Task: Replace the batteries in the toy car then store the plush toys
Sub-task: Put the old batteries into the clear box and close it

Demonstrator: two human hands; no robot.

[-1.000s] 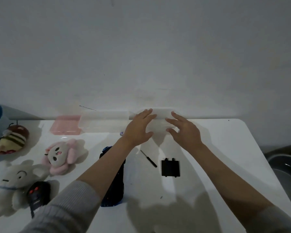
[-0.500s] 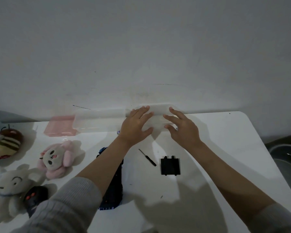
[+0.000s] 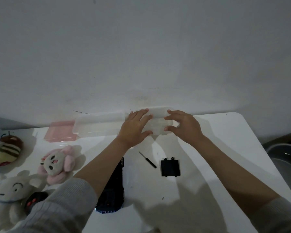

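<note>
A small translucent plastic box (image 3: 159, 122) stands at the back of the white table (image 3: 225, 135), against the wall. My left hand (image 3: 136, 128) and my right hand (image 3: 185, 127) grip it from either side. The dark blue toy car (image 3: 113, 190) lies under my left forearm, partly hidden. Its black battery cover (image 3: 170, 167) and a small black screwdriver (image 3: 147, 159) lie loose on the table between my arms. At the left lie a pink plush (image 3: 56, 163), a striped bee plush (image 3: 6, 150) and a white plush (image 3: 10, 194).
A long clear container (image 3: 99, 123) and a pink lid (image 3: 60, 133) sit at the back left by the wall. A black remote with red buttons (image 3: 34, 201) rests beside the white plush. A grey metal basin (image 3: 286, 158) stands past the table's right edge.
Both hands moved forward onto the small translucent box and closed around its sides. The camera view shifted slightly, so the table appears lower.
</note>
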